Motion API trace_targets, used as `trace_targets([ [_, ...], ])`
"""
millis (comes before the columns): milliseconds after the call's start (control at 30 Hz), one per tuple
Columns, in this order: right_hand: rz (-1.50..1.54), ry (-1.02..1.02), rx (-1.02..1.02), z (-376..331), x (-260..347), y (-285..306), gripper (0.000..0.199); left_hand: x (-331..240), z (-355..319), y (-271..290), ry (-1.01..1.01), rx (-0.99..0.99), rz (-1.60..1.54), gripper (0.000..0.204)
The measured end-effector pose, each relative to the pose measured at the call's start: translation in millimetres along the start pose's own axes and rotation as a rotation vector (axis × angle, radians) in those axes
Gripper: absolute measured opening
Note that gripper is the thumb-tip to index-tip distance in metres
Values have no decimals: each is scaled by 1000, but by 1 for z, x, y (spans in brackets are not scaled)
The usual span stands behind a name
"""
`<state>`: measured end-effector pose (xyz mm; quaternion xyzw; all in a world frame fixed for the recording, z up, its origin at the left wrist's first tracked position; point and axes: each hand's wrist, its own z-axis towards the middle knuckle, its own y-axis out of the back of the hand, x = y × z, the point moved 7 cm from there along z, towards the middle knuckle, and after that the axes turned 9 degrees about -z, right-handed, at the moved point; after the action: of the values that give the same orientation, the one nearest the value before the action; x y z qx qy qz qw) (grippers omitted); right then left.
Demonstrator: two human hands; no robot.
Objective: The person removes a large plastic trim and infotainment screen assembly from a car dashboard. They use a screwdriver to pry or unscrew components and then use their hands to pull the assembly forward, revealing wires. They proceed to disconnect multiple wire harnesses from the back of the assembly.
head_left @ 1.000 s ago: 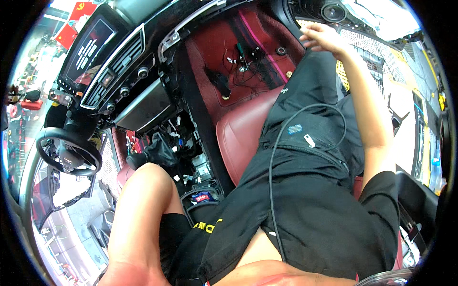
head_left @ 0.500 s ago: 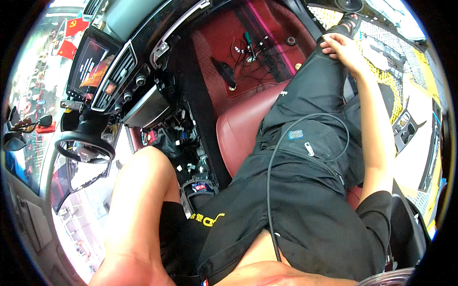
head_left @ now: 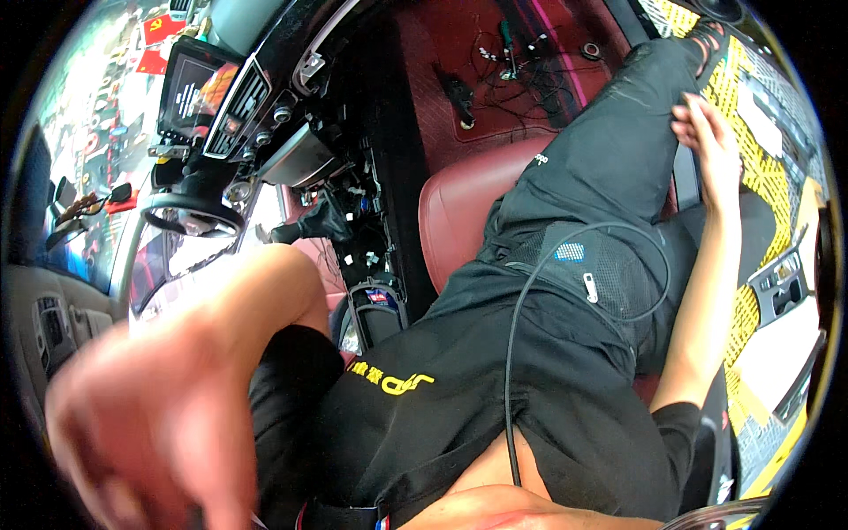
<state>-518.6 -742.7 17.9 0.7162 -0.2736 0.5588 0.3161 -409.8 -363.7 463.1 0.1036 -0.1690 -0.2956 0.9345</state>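
Note:
My left hand [head_left: 163, 415] is raised close at the lower left, smeared by motion. Its finger position and anything in it cannot be made out. My right hand [head_left: 709, 146] is beside my lower leg, near the sandal [head_left: 709, 44] on my foot. Its fingers are loosely bent and a little apart, with nothing visible in them. A thin black cable [head_left: 510, 371] runs down from my collar over my shirt and loops across the mesh pocket [head_left: 609, 265] of my black trousers.
A steering wheel [head_left: 193, 215], lit screen [head_left: 190, 93] and air vent [head_left: 240, 108] stand left. The opened centre console [head_left: 375, 309] shows wiring. Loose wires and a green-handled tool [head_left: 507, 40] lie on the red floor mat [head_left: 433, 115], beyond the red seat [head_left: 464, 199]. Trim panels [head_left: 782, 283] lie right.
My left hand has come into view at the lower left, in front of my raised forearm. My right hand has shifted off my lower leg to its side. The whole view has turned slightly.

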Motion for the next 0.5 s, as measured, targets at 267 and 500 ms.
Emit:
trace_targets([
  [267,204,-250,-318,-8,-109,92,37,54,-348,-49,1160,576,329,19],
  [500,277,-21,-417,5,-47,66,25,-35,-379,60,1422,648,872,31],
])
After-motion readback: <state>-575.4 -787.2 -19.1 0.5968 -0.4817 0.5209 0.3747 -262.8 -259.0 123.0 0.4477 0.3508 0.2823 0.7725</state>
